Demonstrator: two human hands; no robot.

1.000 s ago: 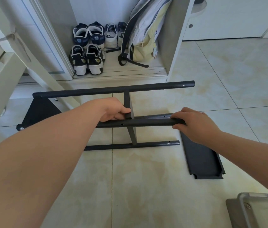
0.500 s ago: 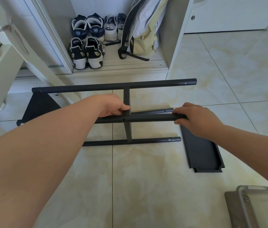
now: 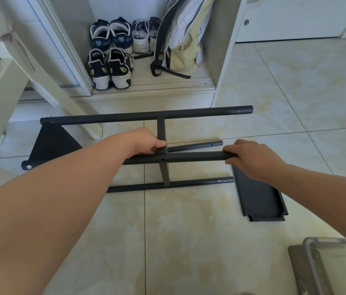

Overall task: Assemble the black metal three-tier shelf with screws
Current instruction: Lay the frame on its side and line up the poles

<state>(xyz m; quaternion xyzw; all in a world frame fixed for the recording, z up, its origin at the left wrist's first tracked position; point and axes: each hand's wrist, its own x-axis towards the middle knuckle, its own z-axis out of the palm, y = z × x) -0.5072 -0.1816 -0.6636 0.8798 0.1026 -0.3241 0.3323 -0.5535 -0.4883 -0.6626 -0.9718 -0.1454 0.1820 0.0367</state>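
Fingers (image 3: 230, 148) of the right hand (image 3: 255, 160) curl over the right end of a raised black pole (image 3: 193, 156). The left hand (image 3: 146, 142) wraps its fingers round the same pole beside the crossbar (image 3: 164, 173), where a screw hole (image 3: 163, 159) stands open. Around them the shelf frame (image 3: 146, 114) lies on its side on the tiled floor (image 3: 189, 241), with an end panel (image 3: 53, 145) screwed on at the left. A loose tray (image 3: 259, 199) lies near right, so I judge most tiers are not yet fitted.

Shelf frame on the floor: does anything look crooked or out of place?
One short tube behind the held tube slants, not parallel to the others. A shelf panel lies flat on the tiles to the right.
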